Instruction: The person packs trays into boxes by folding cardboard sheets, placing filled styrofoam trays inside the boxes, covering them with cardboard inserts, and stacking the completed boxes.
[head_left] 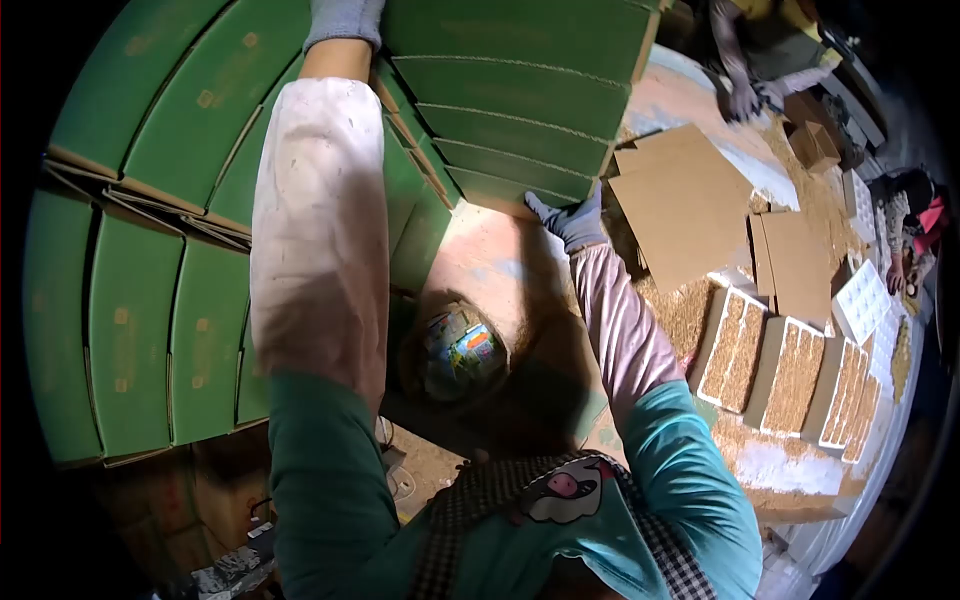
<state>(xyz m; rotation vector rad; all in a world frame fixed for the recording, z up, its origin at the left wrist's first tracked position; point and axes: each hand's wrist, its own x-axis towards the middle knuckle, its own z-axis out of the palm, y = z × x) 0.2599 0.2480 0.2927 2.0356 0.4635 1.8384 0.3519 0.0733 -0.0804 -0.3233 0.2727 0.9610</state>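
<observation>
A stack of green cardboard boxes stands in front of me, its layers lying on one another. At its lower right corner, my right hand in a grey glove grips the bottom edge, thumb on the near side and fingers around the corner. My left hand, in a pale grey glove, reaches up by the stack's upper left side. The top edge of the view cuts off its fingers, so its grip is hidden. More green boxes are piled in rows on the left.
Below the stack, a round container with colourful wrapping sits by the table's edge. Brown cardboard sheets and white trays filled with brown grainy material lie on the right. Another person's gloved hand works at the upper right.
</observation>
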